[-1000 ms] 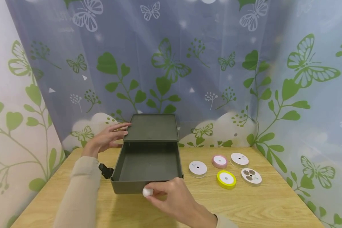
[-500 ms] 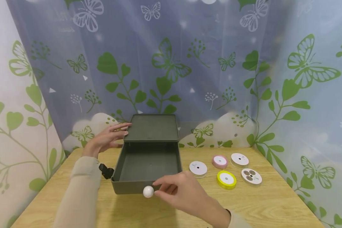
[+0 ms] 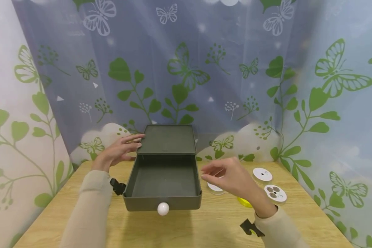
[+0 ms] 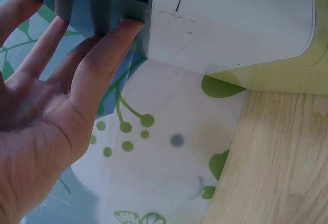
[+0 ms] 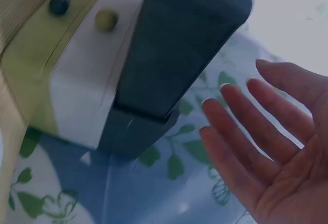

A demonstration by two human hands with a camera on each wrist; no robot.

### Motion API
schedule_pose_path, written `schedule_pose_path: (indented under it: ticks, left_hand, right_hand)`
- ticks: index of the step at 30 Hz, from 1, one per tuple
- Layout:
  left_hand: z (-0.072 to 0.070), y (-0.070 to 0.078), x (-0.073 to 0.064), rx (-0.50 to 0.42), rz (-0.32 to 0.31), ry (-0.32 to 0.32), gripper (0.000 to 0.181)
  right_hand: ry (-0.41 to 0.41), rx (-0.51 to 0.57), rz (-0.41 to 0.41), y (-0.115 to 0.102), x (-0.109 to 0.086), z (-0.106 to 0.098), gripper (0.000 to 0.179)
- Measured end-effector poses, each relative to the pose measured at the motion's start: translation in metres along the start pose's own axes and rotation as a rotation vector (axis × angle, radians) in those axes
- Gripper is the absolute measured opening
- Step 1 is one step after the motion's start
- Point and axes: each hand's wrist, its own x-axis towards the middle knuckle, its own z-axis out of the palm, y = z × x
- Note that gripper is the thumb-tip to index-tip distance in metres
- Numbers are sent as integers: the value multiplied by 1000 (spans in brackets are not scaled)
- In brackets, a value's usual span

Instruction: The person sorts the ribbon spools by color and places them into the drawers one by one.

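Observation:
A small drawer unit (image 3: 168, 139) with a dark green top stands at the back of the table. Its dark green top drawer (image 3: 142, 204) is pulled far out, with nothing inside and a white round knob (image 3: 163, 208) on the front. My left hand (image 3: 117, 151) touches the unit's left side near the top. In the left wrist view, the extended fingertips of that hand (image 4: 56, 101) lie against the dark green side. Right of the drawer, my right hand (image 3: 229, 175) hovers with loosely bent fingers. Seen by the right wrist camera, this hand (image 5: 277, 152) holds nothing.
Ribbon spools lie on the right of the table: a white one (image 3: 262, 175), one with brown circles (image 3: 276, 193), a yellow one (image 3: 244, 202) and another white one (image 3: 215, 188), the last two partly covered. Lower tiers are white (image 5: 87, 75) and yellow-green (image 5: 38, 62).
My right hand has let go of the white knob and moved right and up, over the spools, now covering the pink one. My left hand stays at the unit's side; the drawer remains out.

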Motion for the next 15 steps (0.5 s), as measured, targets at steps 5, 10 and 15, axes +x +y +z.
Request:
schedule_pose_path:
  ticks: [5,10,15]
  left_hand:
    - [0,-1,0,4,4,1,64]
    - [-1,-2,0,8,2,1,64]
    - [-2,-2,1,7,3,-1,63]
  right_hand:
    - [-64,-106,48,36,6,-4,24]
    - [-157,-134,66,72,11,-3,36]
    - [-246,-148,104,107,15,1,43]
